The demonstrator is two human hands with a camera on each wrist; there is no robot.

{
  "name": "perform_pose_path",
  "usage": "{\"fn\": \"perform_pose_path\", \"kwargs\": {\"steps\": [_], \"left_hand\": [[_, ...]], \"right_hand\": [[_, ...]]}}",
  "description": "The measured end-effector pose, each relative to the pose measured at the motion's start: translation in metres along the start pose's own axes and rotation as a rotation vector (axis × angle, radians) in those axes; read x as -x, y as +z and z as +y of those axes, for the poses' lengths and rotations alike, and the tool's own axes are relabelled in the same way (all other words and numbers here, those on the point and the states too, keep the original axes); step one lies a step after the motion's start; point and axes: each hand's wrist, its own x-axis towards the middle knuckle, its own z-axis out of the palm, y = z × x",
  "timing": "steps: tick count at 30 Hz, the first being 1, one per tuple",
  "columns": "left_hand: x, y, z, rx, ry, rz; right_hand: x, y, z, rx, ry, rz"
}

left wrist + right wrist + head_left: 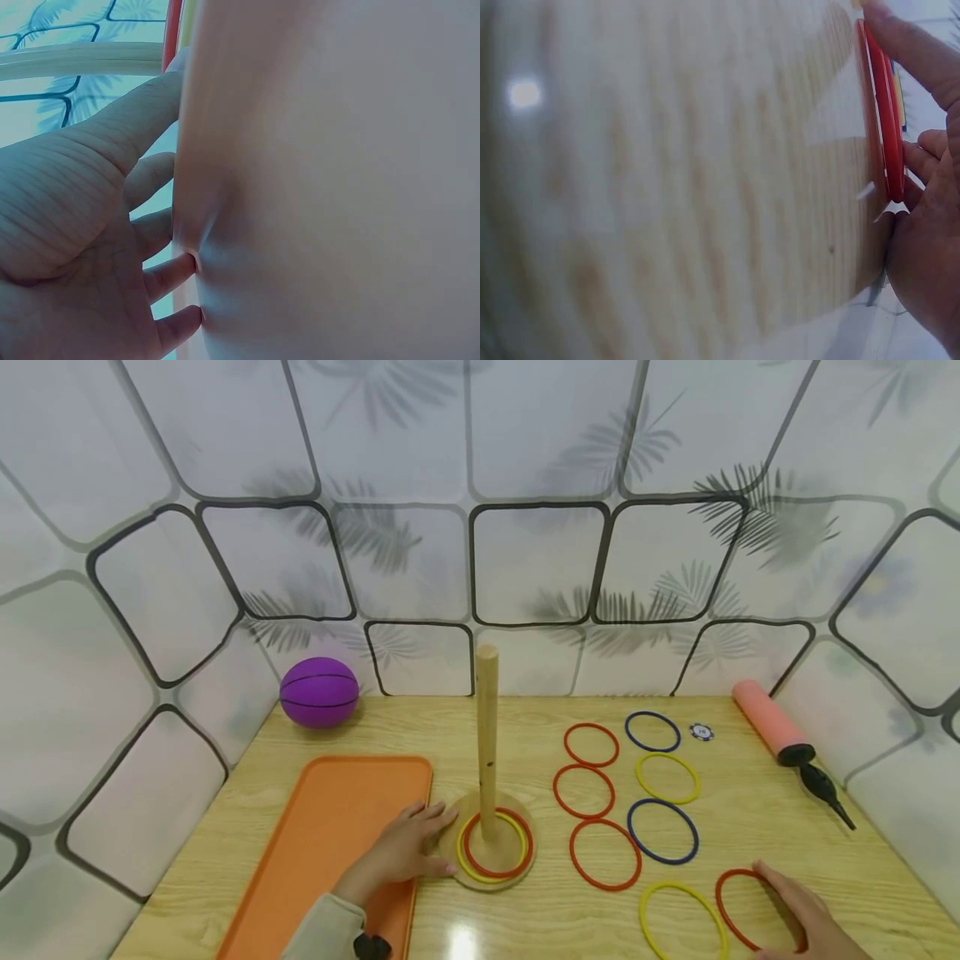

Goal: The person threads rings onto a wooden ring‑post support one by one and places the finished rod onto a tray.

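The tray (352,802) lies beneath the left arm; the left hand (401,847) rests straight, parted fingers on the base (512,802), curled round nothing, apparently to steady it. A yellow ring (461,856) and red ring (532,847) lie around the post (487,735). Loose rings (592,766) lie spread rightward, probably for easy picking. The right hand (810,918), thumb and fingers wide apart, touches the rightmost red ring (718,893), partly covering it; whether it pinches, I cannot tell. The tray's near end is cut off.

Patterned walls (536,564) enclose this table (420,727), booth-like.
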Motion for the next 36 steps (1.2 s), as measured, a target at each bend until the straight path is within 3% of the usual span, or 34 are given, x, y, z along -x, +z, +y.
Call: {"fn": "perform_pose_path", "kwargs": {"steps": [6,12,22,29,36], "left_hand": [[0.0,0.0,0.0,0.003,-0.003,0.002],[-0.001,0.001,0.0,-0.006,0.0,0.003],[0.0,-0.001,0.001,0.002,-0.006,-0.006],[0.001,0.0,0.001,-0.01,0.003,-0.001],[0.0,0.0,-0.001,-0.006,0.004,-0.002]], "right_hand": [[0.0,0.0,-0.002,-0.027,-0.034,0.033],[0.001,0.0,-0.004,-0.05,-0.013,0.05],[0.0,0.002,-0.004,-0.001,-0.01,0.055],[0.002,-0.002,-0.008,-0.002,0.189,0.003],[-0.006,-0.015,-0.019,0.026,0.279,-0.049]]}}
